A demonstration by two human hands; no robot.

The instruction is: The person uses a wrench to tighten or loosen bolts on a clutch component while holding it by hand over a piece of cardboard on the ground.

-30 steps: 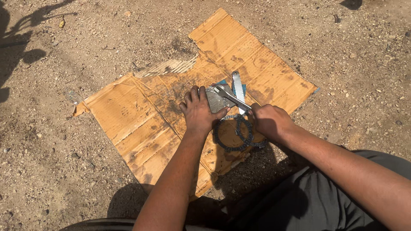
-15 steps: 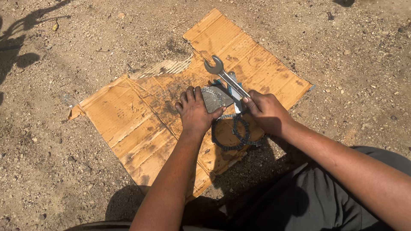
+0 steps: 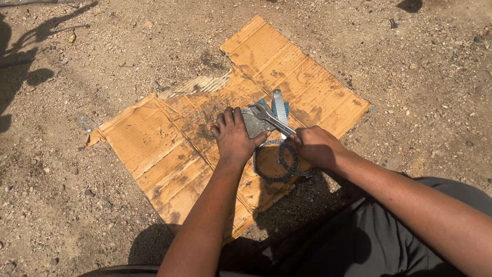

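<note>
**On the cardboard's near half: both hands at a metal plate, wrench and chain**

Nearest the camera, over the near edge of the flattened cardboard sheet, two bare forearms reach out from the person's dark-trousered lap. Just beyond that edge, a loop of dark chain lies flat on the cardboard, between the two wrists and partly under the right hand.

Toward the sheet's middle, the left hand lies palm down with its fingers spread, pressing on a small grey metal plate; the thumb rests along the plate's near side and most of the plate shows just right of the knuckles. The right hand is closed in a fist around the handle of an open-ended wrench. The wrench slants up and left from the fist, and its open head sits over the plate's far corner, just beside the left fingertips.

Just behind the wrench, a flat silvery strip with blue pieces at its sides lies on the cardboard, pointing toward the far corner.

Beyond and all around the sheet is dry, stony dirt ground, with dark shadows at the far left.
</note>
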